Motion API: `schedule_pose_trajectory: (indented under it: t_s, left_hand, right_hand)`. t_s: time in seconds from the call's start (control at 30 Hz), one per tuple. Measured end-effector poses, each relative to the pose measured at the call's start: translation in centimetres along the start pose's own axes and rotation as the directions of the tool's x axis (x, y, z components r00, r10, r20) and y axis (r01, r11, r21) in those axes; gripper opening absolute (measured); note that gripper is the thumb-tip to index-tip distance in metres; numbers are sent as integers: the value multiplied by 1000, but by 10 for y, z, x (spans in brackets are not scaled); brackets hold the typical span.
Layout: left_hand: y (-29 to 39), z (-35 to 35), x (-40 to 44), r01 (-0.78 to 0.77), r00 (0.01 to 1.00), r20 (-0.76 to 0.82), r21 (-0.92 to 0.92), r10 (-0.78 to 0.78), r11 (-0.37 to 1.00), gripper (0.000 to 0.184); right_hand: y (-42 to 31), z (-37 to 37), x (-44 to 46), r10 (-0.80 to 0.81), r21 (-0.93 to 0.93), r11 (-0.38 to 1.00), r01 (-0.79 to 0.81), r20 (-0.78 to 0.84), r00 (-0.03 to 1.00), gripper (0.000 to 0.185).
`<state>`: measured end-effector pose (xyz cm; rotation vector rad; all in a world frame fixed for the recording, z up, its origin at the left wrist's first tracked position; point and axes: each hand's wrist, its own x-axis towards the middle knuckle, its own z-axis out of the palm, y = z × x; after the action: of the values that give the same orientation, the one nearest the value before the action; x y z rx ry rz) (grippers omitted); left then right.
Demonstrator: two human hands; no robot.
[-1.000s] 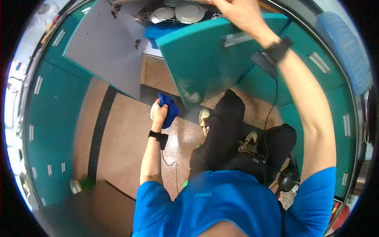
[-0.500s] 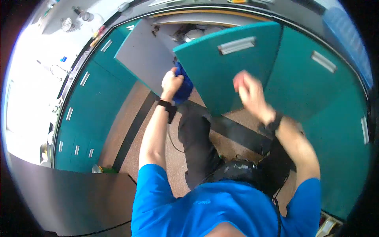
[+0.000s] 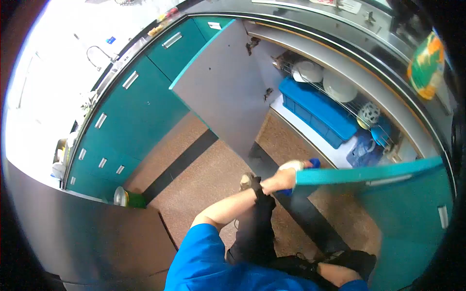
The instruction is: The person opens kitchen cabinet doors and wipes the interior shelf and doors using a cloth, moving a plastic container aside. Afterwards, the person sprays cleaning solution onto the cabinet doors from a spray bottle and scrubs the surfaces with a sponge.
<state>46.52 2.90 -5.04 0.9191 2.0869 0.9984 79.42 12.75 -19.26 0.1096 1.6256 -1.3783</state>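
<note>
My left hand (image 3: 280,179) is closed at the free edge of the swung-out green cabinet door (image 3: 335,175). Bits of a blue cloth (image 3: 314,162) show around the fingers at that edge. Of my right arm, only the forearm (image 3: 340,274) appears low in the view, near my lap; the hand itself is hidden. Inside the open cabinet, white bowls (image 3: 307,72) sit on a wire rack above a blue plastic bin (image 3: 318,114). Beside the bin lies a blue plastic bag (image 3: 364,151).
Another cabinet door (image 3: 221,82) stands open on the left, its pale inner face toward me. A dark countertop (image 3: 310,19) runs above the cabinets. A metal-coloured appliance (image 3: 92,233) fills the lower left, near a green container (image 3: 135,200) on the floor.
The view has turned right and the right-hand door has swung wider, exposing the cabinet's inside. My left hand and the blue cloth moved to its edge. My right hand dropped out of sight.
</note>
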Motion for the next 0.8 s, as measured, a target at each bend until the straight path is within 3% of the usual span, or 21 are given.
schedule_pose_trajectory:
  t_s: [0.03,0.17,0.2,0.4,0.53,0.63,0.67,0.73,0.77,0.8]
  left_hand:
    - [12,3,1,172,985,52,-140,-166,975,42]
    - [14,10,6,-12,1000,-12,143,14,990,50]
    - [20,8,10,-20,999,45,183,12,983,51]
    - [10,6,8,-142,988,85,129,132,981,45]
    - [-7,-21,-1,-220,975,59,171,213,960,53]
    - [14,-69,-35,-150,988,71,239,136,959,54]
    - [3,-72,-33,-172,985,61,296,161,939,54]
    - [-28,-76,-31,-266,962,17,275,272,924,56]
    - [-29,-82,-38,-279,958,13,285,288,917,54]
    - [-23,-89,-48,-240,971,62,170,232,956,55]
  right_hand:
    - [-13,-8,15,-39,-12,999,39,28,999,43]
    - [-62,-22,60,-180,-26,983,184,115,977,46]
    - [-72,-21,69,-211,-26,976,216,131,969,47]
    - [-127,-3,117,-323,18,946,323,97,941,52]
    - [-143,14,144,-439,92,892,443,-64,896,56]
    - [-158,12,149,-609,80,727,682,-383,695,58]
    - [-96,-6,189,-333,-106,939,327,-514,790,88]
    - [-131,-6,154,-256,173,852,495,-687,680,107]
    - [-156,-2,126,-111,305,827,472,-735,669,116]
    - [-172,2,98,-38,374,818,436,-722,691,116]
